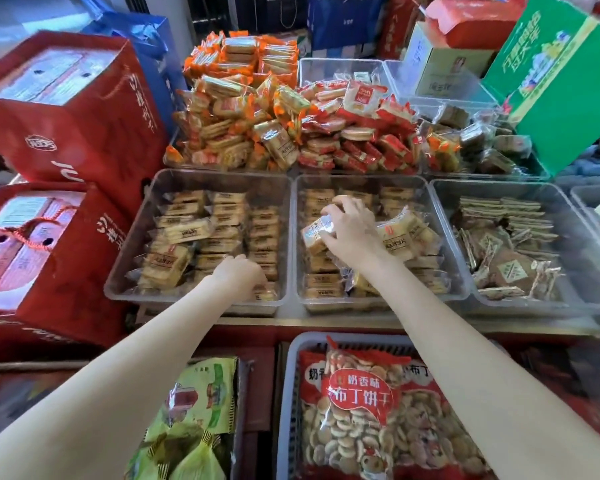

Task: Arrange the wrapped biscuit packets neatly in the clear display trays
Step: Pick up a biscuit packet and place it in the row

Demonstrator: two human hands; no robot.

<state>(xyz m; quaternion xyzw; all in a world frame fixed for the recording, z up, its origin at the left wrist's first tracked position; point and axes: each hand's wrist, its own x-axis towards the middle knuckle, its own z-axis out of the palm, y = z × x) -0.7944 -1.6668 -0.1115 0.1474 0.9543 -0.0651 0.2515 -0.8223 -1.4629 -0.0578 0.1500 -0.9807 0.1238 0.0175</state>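
Note:
Two clear display trays sit side by side in front of me. The left tray (118, 275) holds rows of tan wrapped biscuit packets. My left hand (239, 273) reaches into its near right corner, fingers curled down on a packet (265, 294) there. The middle tray (454, 237) holds the same packets, some loose on top. Over its left half my right hand (350, 230) grips one packet (314, 233), lifted and tilted above the rows.
A third clear tray (589, 258) of dark packets stands at the right. Behind are heaps of orange packets (236, 116) and red packets (357, 133). Red gift boxes (66, 133) crowd the left, a green box (561, 81) the far right. A basket holding a cookie bag (364, 410) sits below.

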